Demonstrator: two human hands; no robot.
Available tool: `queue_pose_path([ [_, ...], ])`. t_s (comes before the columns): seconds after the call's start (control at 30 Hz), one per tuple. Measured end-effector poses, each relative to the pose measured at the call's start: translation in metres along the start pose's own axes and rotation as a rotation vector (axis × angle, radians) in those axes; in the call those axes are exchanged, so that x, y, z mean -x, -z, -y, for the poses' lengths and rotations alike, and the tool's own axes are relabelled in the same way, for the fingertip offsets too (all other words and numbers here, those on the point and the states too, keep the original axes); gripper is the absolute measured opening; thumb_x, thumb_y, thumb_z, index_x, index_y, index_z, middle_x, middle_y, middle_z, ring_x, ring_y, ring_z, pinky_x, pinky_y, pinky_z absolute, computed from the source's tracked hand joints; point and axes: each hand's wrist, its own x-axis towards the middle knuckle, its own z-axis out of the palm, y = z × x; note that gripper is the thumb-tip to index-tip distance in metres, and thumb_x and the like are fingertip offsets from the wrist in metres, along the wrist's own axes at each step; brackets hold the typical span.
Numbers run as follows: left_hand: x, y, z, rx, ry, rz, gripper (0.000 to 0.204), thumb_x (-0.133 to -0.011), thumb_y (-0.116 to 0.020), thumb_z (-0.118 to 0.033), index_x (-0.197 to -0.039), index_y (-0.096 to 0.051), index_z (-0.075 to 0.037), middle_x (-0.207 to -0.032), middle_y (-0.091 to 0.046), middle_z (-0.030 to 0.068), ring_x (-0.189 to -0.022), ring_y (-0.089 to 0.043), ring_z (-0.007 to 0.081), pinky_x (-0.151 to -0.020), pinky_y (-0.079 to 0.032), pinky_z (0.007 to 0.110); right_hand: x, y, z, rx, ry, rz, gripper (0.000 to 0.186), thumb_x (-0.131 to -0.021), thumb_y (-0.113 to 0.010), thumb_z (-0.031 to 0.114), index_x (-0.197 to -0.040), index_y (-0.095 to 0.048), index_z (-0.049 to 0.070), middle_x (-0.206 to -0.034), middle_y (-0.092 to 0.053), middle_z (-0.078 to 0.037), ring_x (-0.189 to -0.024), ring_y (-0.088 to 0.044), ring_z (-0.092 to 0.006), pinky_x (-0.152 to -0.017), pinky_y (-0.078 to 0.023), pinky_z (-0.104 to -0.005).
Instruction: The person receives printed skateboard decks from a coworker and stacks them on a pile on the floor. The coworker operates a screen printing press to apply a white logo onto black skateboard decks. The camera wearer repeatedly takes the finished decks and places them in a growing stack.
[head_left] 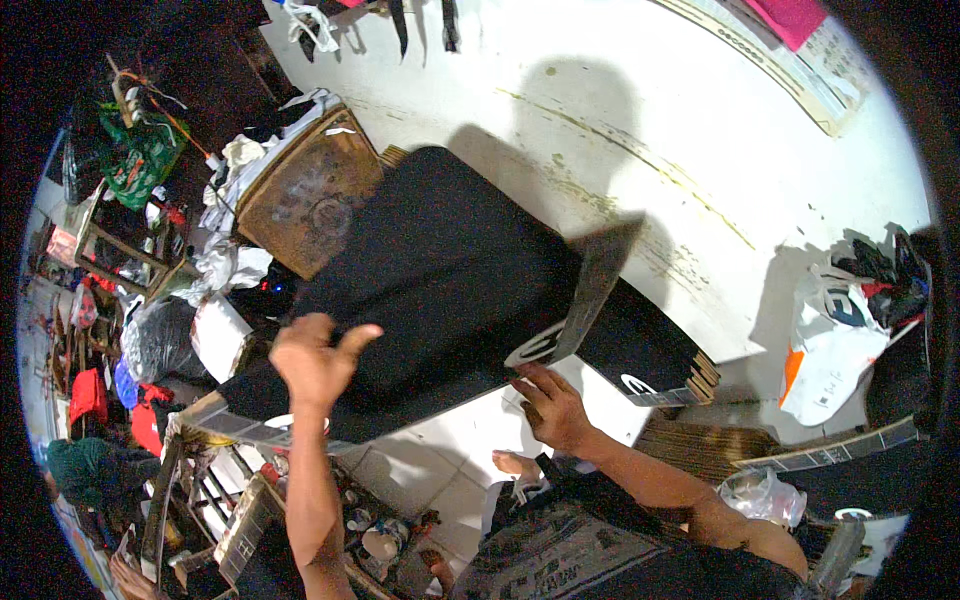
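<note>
A large black cloth (440, 270) lies across a stack in front of me, with soft folds running over it. My left hand (315, 360) is over the cloth's left part, its thumb stretched away from the fingers; the fingertips are foreshortened. At the right end, a grey strip (597, 285) along the cloth's border stands raised and tilted, with a round white label (535, 347) at its lower corner. My right hand (552, 408) grips that corner, fingers bent beside the label. Beneath it, another black piece (640, 340) with a similar border rests on the stack.
A worn brown board (315, 190) adjoins the cloth at the left. Plastic bags (165, 340) and clutter crowd the left side. On the right are a white bag (835, 350) and a brown layered stack (700, 450). A pale, stained surface (640, 110) extends behind.
</note>
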Motion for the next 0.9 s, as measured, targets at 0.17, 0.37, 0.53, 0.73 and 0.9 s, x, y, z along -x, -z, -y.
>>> queue_pose_path([
  [0.17, 0.034, -0.071, -0.048, 0.193, -0.282, 0.177, 0.044, -0.058, -0.07, -0.047, -0.052, -0.049, -0.01, -0.055, -0.05, 0.0041, -0.054, -0.052, 0.0219, -0.053, -0.039, 0.034, -0.089, 0.035, 0.046, 0.156, 0.148, -0.167, 0.054, -0.064, -0.057, 0.0, -0.117, -0.049, 0.001, -0.112, -0.053, -0.014, -0.108, -0.047, -0.026, -0.095, -0.033, -0.0406],
  [0.37, 0.067, -0.116, -0.048, 0.331, -0.378, 0.368, 0.031, -0.057, -0.073, -0.032, -0.061, -0.053, -0.009, -0.064, -0.055, 0.0038, -0.064, -0.056, 0.0211, -0.061, -0.042, 0.034, -0.121, -0.007, 0.007, 0.113, 0.076, 0.555, 0.031, -0.061, -0.064, 0.008, -0.089, -0.054, 0.0, -0.08, -0.061, -0.018, -0.075, -0.061, -0.0342, -0.064, -0.049, -0.0436],
  [0.53, 0.1, -0.152, -0.068, 0.324, -0.194, 0.548, 0.031, -0.061, -0.069, -0.027, -0.081, -0.056, -0.008, -0.084, -0.056, 0.0086, -0.088, -0.053, 0.0254, -0.079, -0.037, 0.04, -0.097, -0.056, -0.044, 0.062, 0.114, 0.52, 0.026, -0.063, -0.063, 0.014, -0.086, -0.057, 0.003, -0.074, -0.061, -0.016, -0.074, -0.06, -0.0347, -0.065, -0.048, -0.0418],
  [0.73, 0.181, -0.18, -0.111, 0.516, 0.293, 0.415, 0.045, -0.068, -0.068, -0.017, -0.107, -0.049, -0.004, -0.108, -0.052, 0.0137, -0.106, -0.046, 0.0303, -0.088, -0.034, 0.042, -0.047, -0.09, -0.111, 0.176, -0.052, 0.603, 0.023, -0.067, -0.059, 0.016, -0.087, -0.056, 0.004, -0.072, -0.06, -0.016, -0.07, -0.06, -0.0343, -0.065, -0.047, -0.0439],
  [0.9, 0.222, -0.189, -0.131, 0.575, 0.407, 0.679, 0.038, -0.07, -0.066, -0.017, -0.104, -0.053, -0.006, -0.102, -0.055, 0.0127, -0.097, -0.051, 0.0307, -0.08, -0.041, 0.042, -0.03, -0.075, -0.164, 0.173, -0.089, 0.575, 0.022, -0.068, -0.057, 0.016, -0.085, -0.056, 0.002, -0.072, -0.06, -0.02, -0.071, -0.06, -0.0367, -0.066, -0.047, -0.0469],
])
